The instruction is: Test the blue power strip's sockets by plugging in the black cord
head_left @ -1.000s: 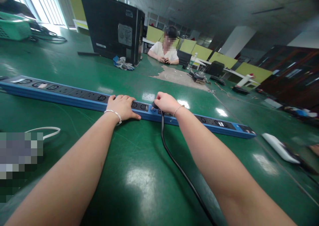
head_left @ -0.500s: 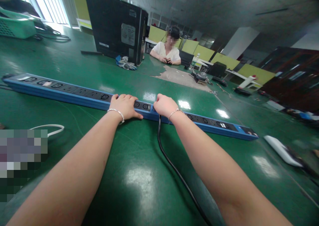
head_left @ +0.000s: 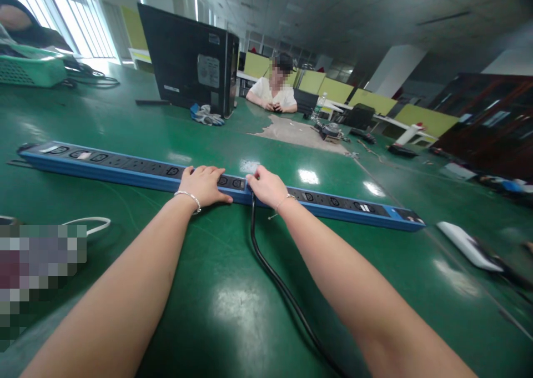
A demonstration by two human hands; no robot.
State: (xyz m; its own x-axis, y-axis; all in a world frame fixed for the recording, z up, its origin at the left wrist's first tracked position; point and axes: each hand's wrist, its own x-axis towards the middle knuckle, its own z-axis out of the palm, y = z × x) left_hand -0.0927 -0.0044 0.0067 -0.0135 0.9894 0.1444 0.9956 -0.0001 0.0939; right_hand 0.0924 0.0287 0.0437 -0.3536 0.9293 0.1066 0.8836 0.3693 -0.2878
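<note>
A long blue power strip (head_left: 137, 170) with black sockets along its top lies crosswise on the green table. My left hand (head_left: 203, 186) grips it left of its middle, fingers over the top and thumb against the near side. Just to the right, my right hand (head_left: 267, 187) is closed at the strip's middle, where the end of a black power cable (head_left: 255, 239) disappears under the fingers. Whether a plug sits in a socket there is hidden by the hand. The cable hangs toward me and runs out at the bottom.
Behind the strip stand a black computer case (head_left: 183, 61) and a pair of gloves (head_left: 206, 115). A green basket (head_left: 37, 71) with cables is at far left, beside a person's arm. Another person (head_left: 272, 94) sits across the table. A white object (head_left: 466, 245) lies at right.
The view has shifted slightly, so the strip's left end appears lower and farther right. My right hand has turned a little at the cable end. My left hand keeps its grip.
</note>
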